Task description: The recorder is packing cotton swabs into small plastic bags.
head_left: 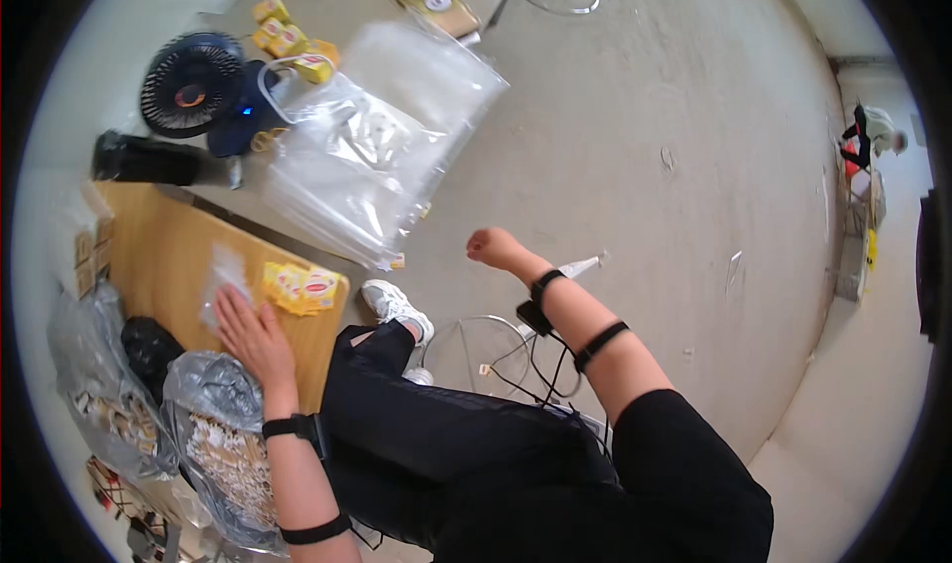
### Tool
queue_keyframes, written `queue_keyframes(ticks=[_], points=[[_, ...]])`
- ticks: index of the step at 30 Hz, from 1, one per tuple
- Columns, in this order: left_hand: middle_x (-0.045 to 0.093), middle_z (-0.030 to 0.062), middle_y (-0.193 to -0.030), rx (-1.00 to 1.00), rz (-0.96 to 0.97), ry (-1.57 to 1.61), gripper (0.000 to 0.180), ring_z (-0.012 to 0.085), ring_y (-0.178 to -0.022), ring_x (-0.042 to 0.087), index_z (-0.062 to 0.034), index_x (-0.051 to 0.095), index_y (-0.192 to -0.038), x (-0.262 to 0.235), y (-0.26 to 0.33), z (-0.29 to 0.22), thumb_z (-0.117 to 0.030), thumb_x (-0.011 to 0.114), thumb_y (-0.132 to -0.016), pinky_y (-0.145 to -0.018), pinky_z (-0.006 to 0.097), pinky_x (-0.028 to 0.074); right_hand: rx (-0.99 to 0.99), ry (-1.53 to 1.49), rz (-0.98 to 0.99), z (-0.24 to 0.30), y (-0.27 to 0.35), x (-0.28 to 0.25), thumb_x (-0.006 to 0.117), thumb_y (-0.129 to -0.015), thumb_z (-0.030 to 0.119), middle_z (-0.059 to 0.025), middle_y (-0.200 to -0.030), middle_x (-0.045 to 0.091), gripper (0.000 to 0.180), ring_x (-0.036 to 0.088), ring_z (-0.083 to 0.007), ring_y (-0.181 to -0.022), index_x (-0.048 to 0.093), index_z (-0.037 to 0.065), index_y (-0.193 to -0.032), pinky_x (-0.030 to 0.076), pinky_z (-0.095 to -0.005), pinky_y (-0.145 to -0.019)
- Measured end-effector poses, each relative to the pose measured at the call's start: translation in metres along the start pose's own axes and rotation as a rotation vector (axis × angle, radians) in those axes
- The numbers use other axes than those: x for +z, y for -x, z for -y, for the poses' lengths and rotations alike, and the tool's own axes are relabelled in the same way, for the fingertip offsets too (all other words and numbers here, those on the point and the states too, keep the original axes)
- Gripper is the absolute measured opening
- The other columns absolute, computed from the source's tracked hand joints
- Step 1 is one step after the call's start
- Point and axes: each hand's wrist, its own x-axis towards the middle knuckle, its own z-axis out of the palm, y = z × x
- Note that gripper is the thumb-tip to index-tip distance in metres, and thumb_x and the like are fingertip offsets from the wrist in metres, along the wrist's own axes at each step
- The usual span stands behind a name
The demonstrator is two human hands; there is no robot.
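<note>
The left hand [250,330] lies flat and open on a small clear plastic pouch [224,281] on the wooden board [169,256], beside yellow tea packets [300,288], a light, slippery, limp film probably best pinched at an edge, while the right hand [490,247] looks loosely closed and empty.

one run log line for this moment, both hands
left hand: flat on small clear bag, wooden board | right hand: raised, fisted, empty | yellow packets: beside left hand
</note>
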Motion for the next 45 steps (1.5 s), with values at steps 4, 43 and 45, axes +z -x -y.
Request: queue_keyframes(ticks=[4, 43, 45], points=[[0.027, 0.0156, -0.149, -0.016, -0.003, -0.037, 0.056, 0.0347, -0.136, 0.025, -0.0035, 0.027, -0.143, -0.021, 0.004, 0.026, -0.030, 0.040, -0.096, -0.110, 0.047, 0.017, 0.010, 0.127, -0.029, -0.004, -0.078, 0.084, 0.062, -0.073, 0.009, -0.0129, -0.104, 0.064, 0.027, 0.061, -0.0329, -0.093, 0.063, 0.009, -0.100, 0.051, -0.0398, -0.077], [0.026, 0.0282, -0.144, -0.122, 0.174, 0.171, 0.066, 0.0483, -0.131, 0.026, 0.0024, 0.027, -0.140, -0.024, -0.003, 0.015, -0.045, 0.034, -0.094, -0.105, 0.057, 0.020, 0.002, -0.544, 0.223, 0.007, -0.229, 0.216, 0.067, -0.076, 0.003, -0.0080, -0.092, 0.064, 0.020, 0.062, -0.0210, -0.080, 0.061, 0.005, -0.095, 0.050, -0.0326, -0.070], [0.026, 0.0282, -0.144, -0.125, 0.180, 0.168, 0.067, 0.0483, -0.131, 0.026, 0.0029, 0.027, -0.139, -0.024, -0.002, 0.015, -0.046, 0.035, -0.094, -0.105, 0.056, 0.020, 0.019, -0.565, 0.241, 0.006, -0.222, 0.215, 0.067, -0.076, 0.003, -0.0077, -0.091, 0.064, 0.020, 0.062, -0.0206, -0.080, 0.061, 0.005, -0.095, 0.050, -0.0324, -0.070]])
